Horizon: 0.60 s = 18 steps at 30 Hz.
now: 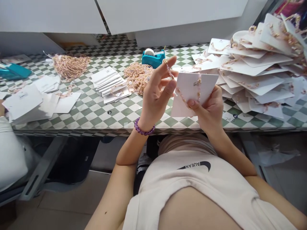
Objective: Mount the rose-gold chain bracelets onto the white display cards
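Observation:
My right hand grips a white display card by its lower right side, thumb on the front. A beaded strand in pink and gold lies down the card's face, and my thumb presses near its lower bend. Left of the card, my left hand is raised, with a purple bead bracelet around its wrist. One end of the strand runs over its index finger and down past the thumb tip. How firmly those fingers pinch it is partly hidden.
Behind my left hand lie a heap of beaded strands and a teal tape dispenser. White cards are stacked to the left, near another bead pile. Carded strands tower at right. A person's sleeve shows far left.

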Each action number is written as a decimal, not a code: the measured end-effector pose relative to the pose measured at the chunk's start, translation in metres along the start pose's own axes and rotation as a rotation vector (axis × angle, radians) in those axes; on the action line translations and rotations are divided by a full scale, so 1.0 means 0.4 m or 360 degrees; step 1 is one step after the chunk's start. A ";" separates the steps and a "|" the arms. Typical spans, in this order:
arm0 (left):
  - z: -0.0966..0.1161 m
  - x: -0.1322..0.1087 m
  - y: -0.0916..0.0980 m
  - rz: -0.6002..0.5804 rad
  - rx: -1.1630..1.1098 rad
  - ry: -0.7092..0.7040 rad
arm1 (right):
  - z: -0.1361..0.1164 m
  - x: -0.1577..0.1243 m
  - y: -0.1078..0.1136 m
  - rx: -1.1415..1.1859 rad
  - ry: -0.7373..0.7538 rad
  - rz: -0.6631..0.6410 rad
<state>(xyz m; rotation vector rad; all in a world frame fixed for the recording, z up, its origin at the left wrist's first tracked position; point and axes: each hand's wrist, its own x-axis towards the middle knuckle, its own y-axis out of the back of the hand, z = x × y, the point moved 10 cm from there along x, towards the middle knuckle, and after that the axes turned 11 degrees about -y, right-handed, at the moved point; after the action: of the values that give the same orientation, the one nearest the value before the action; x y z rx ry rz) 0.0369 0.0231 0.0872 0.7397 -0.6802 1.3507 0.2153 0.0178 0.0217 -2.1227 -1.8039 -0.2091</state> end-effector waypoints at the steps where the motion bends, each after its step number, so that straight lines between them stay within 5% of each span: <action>1: 0.001 0.001 0.004 0.0030 -0.0006 -0.0032 | 0.002 -0.007 0.007 -0.0001 0.0016 0.0026; 5: 0.008 -0.002 -0.008 -0.0008 -0.0140 -0.0131 | -0.003 -0.036 0.019 0.0032 0.0137 0.0091; 11: -0.066 -0.035 -0.011 0.0208 -0.0454 0.0456 | -0.011 -0.066 0.031 0.0107 0.0217 0.0238; 18: -0.068 -0.038 -0.024 0.0048 -0.0457 0.0498 | -0.022 -0.081 0.035 0.0077 0.0186 0.0268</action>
<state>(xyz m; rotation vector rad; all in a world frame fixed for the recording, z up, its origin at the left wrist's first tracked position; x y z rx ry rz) 0.0452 0.0350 0.0582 0.2813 -0.6183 1.3245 0.2240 -0.0171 0.0170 -2.1673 -1.5415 -0.2393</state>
